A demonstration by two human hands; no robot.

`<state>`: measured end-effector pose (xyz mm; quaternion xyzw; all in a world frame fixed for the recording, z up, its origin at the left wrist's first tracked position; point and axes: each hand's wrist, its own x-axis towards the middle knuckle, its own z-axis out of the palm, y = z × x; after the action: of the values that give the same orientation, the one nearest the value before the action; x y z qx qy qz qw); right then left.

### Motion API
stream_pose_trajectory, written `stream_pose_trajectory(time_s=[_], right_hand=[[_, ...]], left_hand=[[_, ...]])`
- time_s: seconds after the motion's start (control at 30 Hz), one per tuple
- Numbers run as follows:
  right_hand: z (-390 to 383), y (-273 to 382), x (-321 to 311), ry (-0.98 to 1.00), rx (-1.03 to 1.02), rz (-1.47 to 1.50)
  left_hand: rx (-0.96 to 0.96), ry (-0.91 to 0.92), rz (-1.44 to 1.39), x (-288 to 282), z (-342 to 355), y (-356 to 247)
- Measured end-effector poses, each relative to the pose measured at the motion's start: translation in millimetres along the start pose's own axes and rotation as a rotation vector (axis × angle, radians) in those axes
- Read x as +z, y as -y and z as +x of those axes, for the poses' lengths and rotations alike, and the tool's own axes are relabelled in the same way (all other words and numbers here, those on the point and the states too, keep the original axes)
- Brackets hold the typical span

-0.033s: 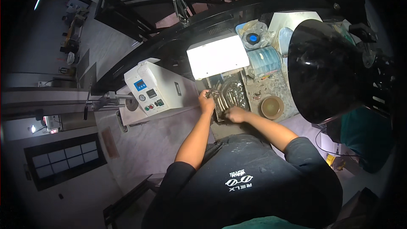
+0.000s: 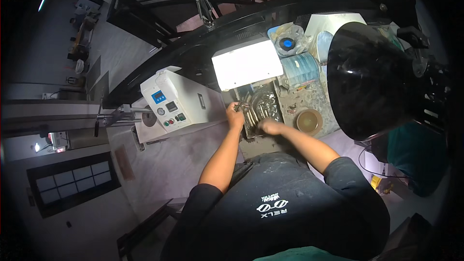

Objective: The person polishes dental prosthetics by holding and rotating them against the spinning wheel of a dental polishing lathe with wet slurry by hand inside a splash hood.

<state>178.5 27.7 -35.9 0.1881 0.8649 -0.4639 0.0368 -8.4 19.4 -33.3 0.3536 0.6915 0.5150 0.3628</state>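
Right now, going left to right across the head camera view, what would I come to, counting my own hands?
Black-framed paned window, white control box with a round gauge, your left hand, your right hand, round brown bowl, large black lamp shade.

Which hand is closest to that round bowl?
The right hand, just left of the round bowl. The left hand is farther away, on the other side of the shiny pieces.

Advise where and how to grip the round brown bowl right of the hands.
Probably grip the bowl by its rim, coming from the right: it sits upright, round edge exposed, while the right hand and forearm crowd its left and near sides.
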Motion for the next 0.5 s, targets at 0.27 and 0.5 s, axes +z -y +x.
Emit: stream_pose_trajectory(time_s=[0.27, 0.5], right_hand=[[-3.0, 52.7, -77.6, -0.791, -0.089, -0.11], [11.8, 41.7, -89.2, -0.771, 0.479, 0.322]], left_hand=[[-0.09, 0.088, 0.014, 21.8, -1.4, -5.8], [-0.292, -0.083, -0.462, 43.7, 0.5, -37.5]])
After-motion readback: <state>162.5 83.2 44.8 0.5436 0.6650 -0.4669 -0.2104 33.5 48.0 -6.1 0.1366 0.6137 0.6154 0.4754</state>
